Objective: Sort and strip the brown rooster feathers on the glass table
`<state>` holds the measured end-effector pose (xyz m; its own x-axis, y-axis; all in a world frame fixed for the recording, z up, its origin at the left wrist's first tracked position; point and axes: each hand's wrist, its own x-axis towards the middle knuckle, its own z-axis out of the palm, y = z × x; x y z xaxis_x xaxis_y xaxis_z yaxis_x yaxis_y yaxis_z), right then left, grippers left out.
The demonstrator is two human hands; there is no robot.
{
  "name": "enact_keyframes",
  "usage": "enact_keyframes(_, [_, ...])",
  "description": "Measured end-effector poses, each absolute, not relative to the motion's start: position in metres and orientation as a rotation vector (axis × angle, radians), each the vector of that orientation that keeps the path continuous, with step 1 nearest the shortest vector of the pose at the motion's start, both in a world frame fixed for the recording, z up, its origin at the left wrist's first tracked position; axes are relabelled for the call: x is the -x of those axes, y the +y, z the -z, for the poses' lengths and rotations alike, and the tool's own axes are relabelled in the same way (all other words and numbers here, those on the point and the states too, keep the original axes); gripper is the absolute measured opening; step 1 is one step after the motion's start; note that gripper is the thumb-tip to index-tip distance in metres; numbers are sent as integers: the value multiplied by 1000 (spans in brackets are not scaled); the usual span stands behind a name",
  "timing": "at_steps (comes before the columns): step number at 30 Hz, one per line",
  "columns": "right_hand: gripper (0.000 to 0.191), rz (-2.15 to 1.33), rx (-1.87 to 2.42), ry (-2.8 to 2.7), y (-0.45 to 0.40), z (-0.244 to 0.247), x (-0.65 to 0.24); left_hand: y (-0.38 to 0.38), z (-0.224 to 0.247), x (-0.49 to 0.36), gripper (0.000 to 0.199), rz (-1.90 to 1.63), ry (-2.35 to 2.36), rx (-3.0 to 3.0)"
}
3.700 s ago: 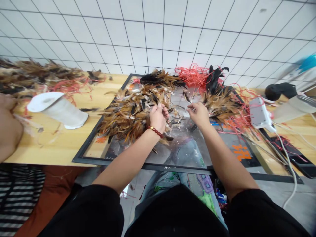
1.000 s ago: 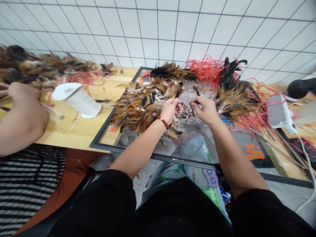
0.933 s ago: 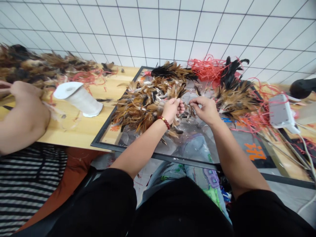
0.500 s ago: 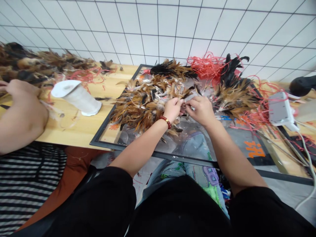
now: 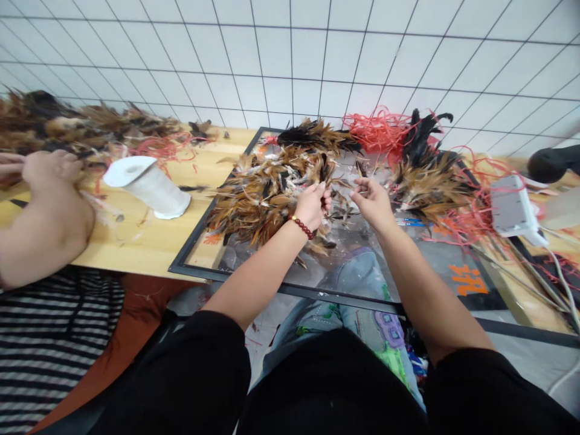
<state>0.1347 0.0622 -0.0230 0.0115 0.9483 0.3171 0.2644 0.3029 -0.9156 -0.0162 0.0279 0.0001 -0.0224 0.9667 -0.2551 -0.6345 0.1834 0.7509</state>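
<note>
tiled wall behind; center frame, left hand pinches a dark feather beside the brown feather pile, right hand apart, thumb and fingers parted; judgement: a light grip, held low, should keep it uncrushed.

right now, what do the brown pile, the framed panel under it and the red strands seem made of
Brown pile: feathers, probably natural, softly glossy, with pointed tips and fluffy pale parts. Framed panel: smooth clear glass or acrylic; the jeans show through it. Red strands: likely thin plastic ribbon, perhaps faintly shiny, tangled in loops.
</note>
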Motion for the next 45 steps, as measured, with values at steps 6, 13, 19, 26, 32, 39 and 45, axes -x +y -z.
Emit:
enact_keyframes(6, [52,-1416,960,-1296,50,17,-119,22,0,12,26,-1209,896,-584])
enact_keyframes(13, [39,-1142,1005,-1295,55,18,-124,20,-2,14,22,-1016,921,-631])
enact_keyframes(19, [36,-1119,1020,-1387,54,16,-125,20,1,13,29,-1065,990,-729])
enact_keyframes(26, [30,-997,1114,-1315,71,20,-143,19,0,14,26,-1008,874,-838])
enact_keyframes(32, [22,-539,1274,-2080,74,27,-170,26,-5,25,22,-1277,721,-533])
enact_keyframes(39, [17,-305,1187,-2378,69,25,-172,28,-1,24,28,-1304,753,-472])
enact_keyframes(45, [16,-224,1073,-2218,60,9,-169,25,0,16,28,-1346,957,-570])
